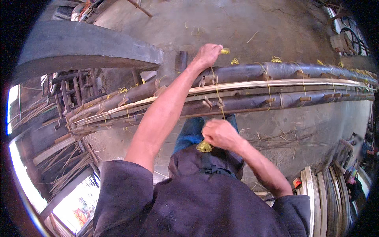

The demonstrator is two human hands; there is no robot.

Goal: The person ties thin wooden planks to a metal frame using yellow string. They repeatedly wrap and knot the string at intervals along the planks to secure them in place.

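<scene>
My left hand (208,56) reaches over the far dark pole (290,70), closed on a small bundle of yellow string (225,51). Closer to my body, my right hand (222,133) is closed on another yellow string bundle (204,147), which hangs below its fingers. A thin string (217,93) runs between the hands, across both poles and the pale strips (272,83) lying lengthwise between them. The near dark pole (292,99) passes just beyond my right hand. Short wooden pegs (207,102) stick out of the poles, several with yellow string looped on them.
A thick grey beam (87,45) spans the far left. Wooden racks (81,89) and loose thin sticks (71,166) are at the left. Long boards (319,197) stand at the lower right. Scraps lie on the concrete floor (252,23), among them a yellow string coil (198,32).
</scene>
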